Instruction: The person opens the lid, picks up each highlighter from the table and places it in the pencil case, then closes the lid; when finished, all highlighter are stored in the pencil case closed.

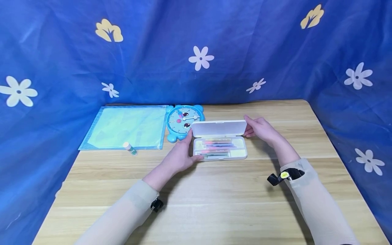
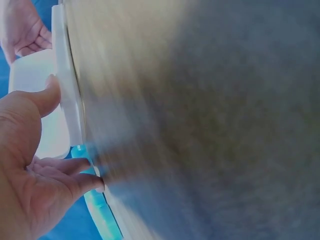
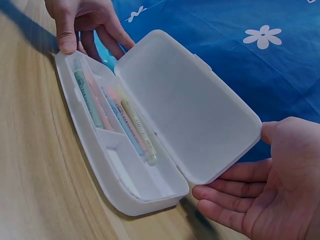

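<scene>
A white pencil case (image 1: 238,153) lies on the table with its lid (image 3: 185,107) raised at the back. Several pastel highlighter pens (image 3: 131,125) lie in its divided compartments. My left hand (image 1: 181,153) grips the left end of the case, thumb on the front corner and fingers behind; the left wrist view shows the thumb (image 2: 49,97) against the white edge. At the other end, my right hand (image 1: 262,130) holds the lid's right edge, the thumb at the rim and the fingers (image 3: 227,192) behind and below it.
Behind my left hand lies a blue cartoon toy clock (image 1: 193,127), touching or close to the case. A light-blue mesh zip pouch (image 1: 128,124) lies further left, with a small white-capped glue stick (image 1: 130,148) by its front edge. A blue flowered cloth (image 1: 153,68) hangs behind the wooden table (image 1: 214,197).
</scene>
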A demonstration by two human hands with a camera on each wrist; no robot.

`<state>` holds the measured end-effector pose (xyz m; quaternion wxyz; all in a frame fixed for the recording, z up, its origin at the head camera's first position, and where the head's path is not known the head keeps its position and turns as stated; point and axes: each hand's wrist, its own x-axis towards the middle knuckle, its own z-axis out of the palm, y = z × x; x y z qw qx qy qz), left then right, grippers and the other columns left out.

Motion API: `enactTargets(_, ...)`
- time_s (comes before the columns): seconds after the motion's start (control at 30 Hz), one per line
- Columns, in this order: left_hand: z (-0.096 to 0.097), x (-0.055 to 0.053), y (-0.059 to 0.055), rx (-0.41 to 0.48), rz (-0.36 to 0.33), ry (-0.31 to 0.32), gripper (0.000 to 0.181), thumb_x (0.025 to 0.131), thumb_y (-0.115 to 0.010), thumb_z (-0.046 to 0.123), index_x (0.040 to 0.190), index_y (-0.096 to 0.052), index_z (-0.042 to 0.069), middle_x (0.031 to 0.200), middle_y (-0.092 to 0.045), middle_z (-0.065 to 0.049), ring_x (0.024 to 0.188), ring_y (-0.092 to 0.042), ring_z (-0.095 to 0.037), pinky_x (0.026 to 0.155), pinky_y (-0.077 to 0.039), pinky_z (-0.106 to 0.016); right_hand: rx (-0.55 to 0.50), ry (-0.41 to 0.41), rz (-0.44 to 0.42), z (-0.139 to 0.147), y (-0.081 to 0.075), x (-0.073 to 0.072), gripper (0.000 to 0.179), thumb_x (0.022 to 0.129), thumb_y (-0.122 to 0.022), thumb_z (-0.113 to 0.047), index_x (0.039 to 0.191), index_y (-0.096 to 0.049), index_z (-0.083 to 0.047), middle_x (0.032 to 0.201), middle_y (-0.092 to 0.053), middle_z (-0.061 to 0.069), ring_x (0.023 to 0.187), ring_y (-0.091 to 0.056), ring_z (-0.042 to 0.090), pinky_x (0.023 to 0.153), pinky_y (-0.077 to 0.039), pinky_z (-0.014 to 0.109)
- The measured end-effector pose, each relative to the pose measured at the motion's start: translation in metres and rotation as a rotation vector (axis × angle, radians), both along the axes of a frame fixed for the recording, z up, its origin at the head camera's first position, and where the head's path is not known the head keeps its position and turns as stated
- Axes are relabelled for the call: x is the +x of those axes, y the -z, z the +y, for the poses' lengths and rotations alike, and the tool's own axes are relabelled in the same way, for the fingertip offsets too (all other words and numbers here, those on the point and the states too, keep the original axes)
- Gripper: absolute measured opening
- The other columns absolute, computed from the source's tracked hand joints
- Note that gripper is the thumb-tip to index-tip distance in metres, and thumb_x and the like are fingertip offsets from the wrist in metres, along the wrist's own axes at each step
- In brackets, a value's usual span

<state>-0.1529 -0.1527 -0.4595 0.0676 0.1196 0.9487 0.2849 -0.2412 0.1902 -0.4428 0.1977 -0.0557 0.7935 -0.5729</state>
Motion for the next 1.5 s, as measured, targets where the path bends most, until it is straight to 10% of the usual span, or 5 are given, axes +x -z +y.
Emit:
enactTargets(0.33,0.0,0.0,0.004,0.115,0.044,0.03,0.103,0.085,-0.091,0.042,0.163,-0.033,0.007,0.146,-0.062,-0.016,0.133,-0.059,-0.029,0.116,-0.043,-0.045,-0.067,-0.069,-0.012,0.008,0.003,0.011,0.065,0.116,-0.042,-0.037,0.13,-0.06,0.023,0.126,-0.066,0.037,0.115,-0.068,0.043,0.102,-0.055,0.047)
enactTargets(0.53,0.0,-0.003,-0.004,0.328,-0.028,0.014,0.081,0.107,-0.059,0.052,0.163,-0.034,-0.002,0.159,-0.046,-0.02,0.145,-0.048,-0.032,0.118,-0.038,-0.042,-0.057,-0.091,0.01,0.011,0.005,0.017,0.065,0.115,-0.044,-0.039,0.132,-0.059,0.022,0.13,-0.065,0.037,0.124,-0.063,0.048,0.107,-0.051,0.05)
enactTargets(0.77,0.001,-0.006,-0.011,0.348,-0.091,-0.083,0.082,0.111,-0.033,0.062,0.157,-0.043,-0.005,0.159,-0.046,-0.02,0.149,-0.041,-0.038,0.121,-0.034,-0.05,-0.06,-0.136,0.047,0.018,0.009,0.022,0.06,0.116,-0.045,-0.035,0.132,-0.06,0.02,0.137,-0.061,0.034,0.13,-0.059,0.048,0.114,-0.044,0.053)
enactTargets(1.1,-0.006,-0.006,-0.012,0.34,-0.122,-0.052,0.077,0.11,-0.039,0.062,0.158,-0.047,0.002,0.159,-0.048,-0.016,0.147,-0.045,-0.037,0.122,-0.033,-0.051,-0.072,-0.236,0.113,0.027,0.017,0.028,0.047,0.115,-0.049,-0.026,0.138,-0.061,0.013,0.156,-0.048,0.027,0.144,-0.046,0.043,0.118,-0.038,0.052)
enactTargets(1.5,-0.016,-0.007,-0.016,0.211,-0.187,0.076,0.091,0.1,-0.063,0.063,0.166,-0.034,0.008,0.165,-0.04,-0.016,0.15,-0.04,-0.037,0.123,-0.03,-0.051,0.203,-0.361,0.259,0.028,0.013,0.036,0.064,0.107,-0.065,-0.04,0.156,-0.049,-0.002,0.162,-0.043,0.014,0.152,-0.036,0.036,0.124,-0.026,0.052)
